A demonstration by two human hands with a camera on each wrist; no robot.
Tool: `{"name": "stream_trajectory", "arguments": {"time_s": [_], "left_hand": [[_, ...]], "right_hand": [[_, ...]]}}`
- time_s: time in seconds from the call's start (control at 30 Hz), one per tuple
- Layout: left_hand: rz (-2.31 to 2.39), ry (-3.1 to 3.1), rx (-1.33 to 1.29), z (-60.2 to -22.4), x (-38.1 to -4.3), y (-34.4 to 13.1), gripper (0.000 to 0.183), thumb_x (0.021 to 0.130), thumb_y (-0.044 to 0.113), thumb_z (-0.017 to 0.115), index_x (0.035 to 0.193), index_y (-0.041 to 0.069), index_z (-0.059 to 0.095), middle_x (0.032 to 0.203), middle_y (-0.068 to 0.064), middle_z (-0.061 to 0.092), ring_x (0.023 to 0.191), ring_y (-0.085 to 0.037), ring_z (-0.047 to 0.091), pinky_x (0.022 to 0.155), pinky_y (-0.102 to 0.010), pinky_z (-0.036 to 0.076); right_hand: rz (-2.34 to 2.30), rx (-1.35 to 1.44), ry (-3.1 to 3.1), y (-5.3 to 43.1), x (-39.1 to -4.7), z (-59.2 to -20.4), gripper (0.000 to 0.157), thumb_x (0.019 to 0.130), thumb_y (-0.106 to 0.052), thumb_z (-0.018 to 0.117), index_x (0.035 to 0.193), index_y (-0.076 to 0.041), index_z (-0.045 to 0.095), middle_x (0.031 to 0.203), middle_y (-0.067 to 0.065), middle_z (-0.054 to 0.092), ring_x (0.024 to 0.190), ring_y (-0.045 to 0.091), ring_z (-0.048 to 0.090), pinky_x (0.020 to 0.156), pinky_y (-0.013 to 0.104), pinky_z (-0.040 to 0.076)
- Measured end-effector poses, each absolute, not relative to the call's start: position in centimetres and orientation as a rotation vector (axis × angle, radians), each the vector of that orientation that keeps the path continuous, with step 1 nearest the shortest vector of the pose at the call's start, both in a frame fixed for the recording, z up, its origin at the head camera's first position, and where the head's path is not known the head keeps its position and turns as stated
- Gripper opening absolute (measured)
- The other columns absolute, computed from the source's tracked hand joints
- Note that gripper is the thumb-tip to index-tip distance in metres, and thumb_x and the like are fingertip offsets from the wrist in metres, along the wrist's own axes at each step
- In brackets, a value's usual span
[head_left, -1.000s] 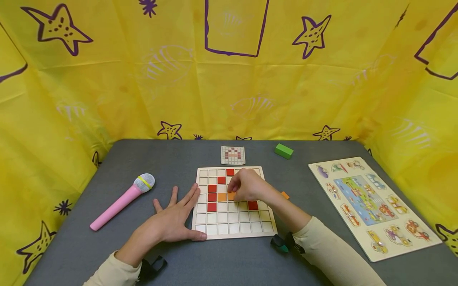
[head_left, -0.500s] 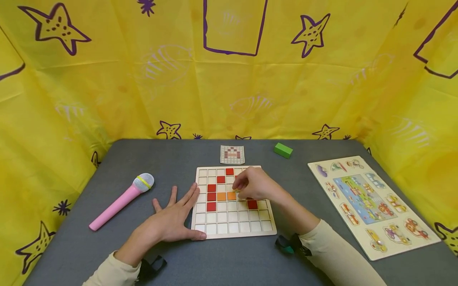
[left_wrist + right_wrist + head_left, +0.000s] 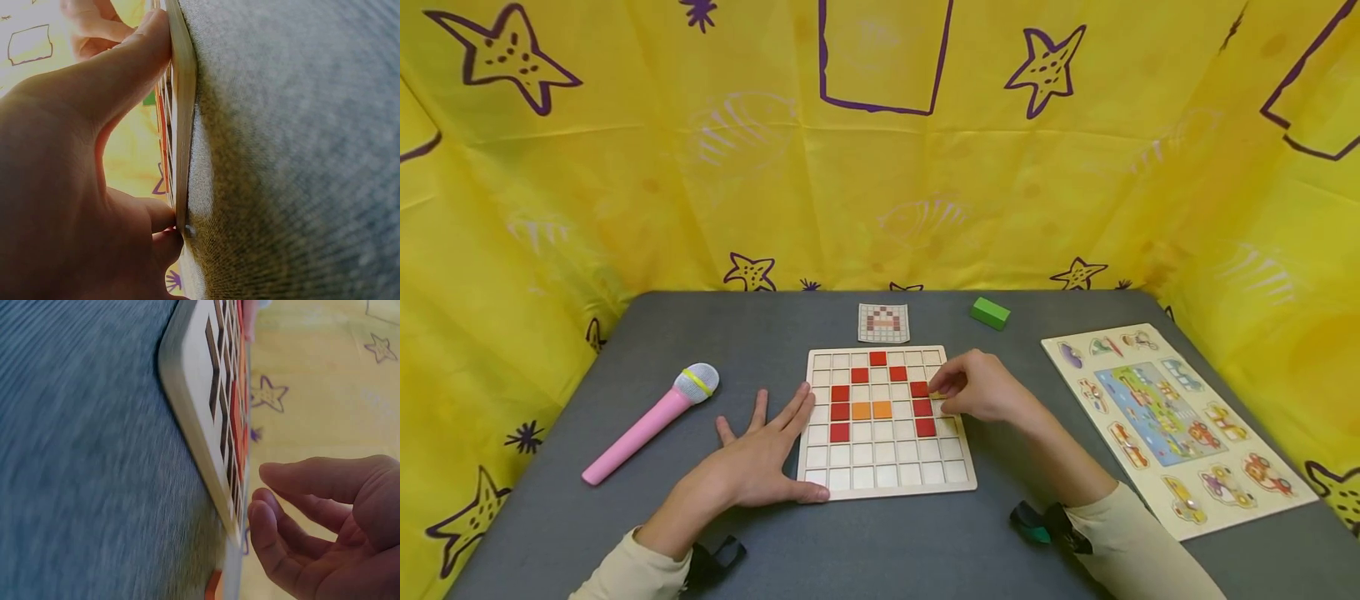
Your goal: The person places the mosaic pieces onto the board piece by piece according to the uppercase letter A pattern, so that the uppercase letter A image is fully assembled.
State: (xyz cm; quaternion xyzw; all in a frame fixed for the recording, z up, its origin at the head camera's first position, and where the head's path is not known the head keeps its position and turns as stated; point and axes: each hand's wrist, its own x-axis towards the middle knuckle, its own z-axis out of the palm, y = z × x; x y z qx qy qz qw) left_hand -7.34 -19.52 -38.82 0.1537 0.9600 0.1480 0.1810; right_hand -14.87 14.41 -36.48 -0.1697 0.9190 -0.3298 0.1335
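Observation:
A square wooden grid board (image 3: pixel 886 477) lies in front of me with red tiles (image 3: pixel 840 412) set in an arch and two orange tiles (image 3: pixel 872 410) side by side between its legs. My left hand (image 3: pixel 752 467) is spread flat, its thumb and fingertips resting along the board's left edge. Over the right edge hovers my right hand (image 3: pixel 988 390); in the right wrist view thumb and fingertips are a little apart, nothing between them. A loose orange tile (image 3: pixel 214 586) lies on the table beside the board, hidden by the hand in the head view.
A small pattern card (image 3: pixel 883 323) lies behind the board, a green block (image 3: pixel 990 313) to its right. A pink toy microphone (image 3: pixel 647 429) is at left. On the right is a wooden vehicle puzzle board (image 3: pixel 1180 433). Yellow cloth (image 3: pixel 850 192) surrounds the grey table (image 3: pixel 880 550).
My right hand has drawn back from the second orange tile and moved right, to the board's right edge, uncovering the right-hand red tiles. The left hand stays at the board's edge.

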Motion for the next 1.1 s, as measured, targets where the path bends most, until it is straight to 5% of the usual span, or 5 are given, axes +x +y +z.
{"name": "stream_trajectory", "arguments": {"time_s": [0.63, 1.1], "left_hand": [[0.442, 2.713, 0.443, -38.8, -7.3, -19.5, 0.135, 0.069, 0.084, 0.075, 0.170, 0.021, 0.010, 0.178, 0.003, 0.001, 0.156, -0.059, -0.003, 0.093, -0.097, -0.004], [0.431, 2.723, 0.453, -38.8, -7.3, -19.6, 0.136, 0.069, 0.086, 0.074, 0.170, 0.022, 0.008, 0.178, 0.004, 0.002, 0.156, -0.059, -0.002, 0.093, -0.097, -0.002]], "right_hand": [[-0.807, -0.352, 2.818, 19.6, -14.8, -36.2, 0.029, 0.069, -0.007, 0.087, 0.096, -0.009, 0.080, 0.084, 0.004, 0.070, 0.076, 0.014, 0.059, 0.073, 0.031, 0.047], [-0.856, -0.523, 2.660, 21.6, -15.6, -36.6, 0.031, 0.067, 0.009, 0.080, 0.093, -0.009, 0.079, 0.083, 0.003, 0.072, 0.077, 0.015, 0.061, 0.072, 0.030, 0.052]]}}
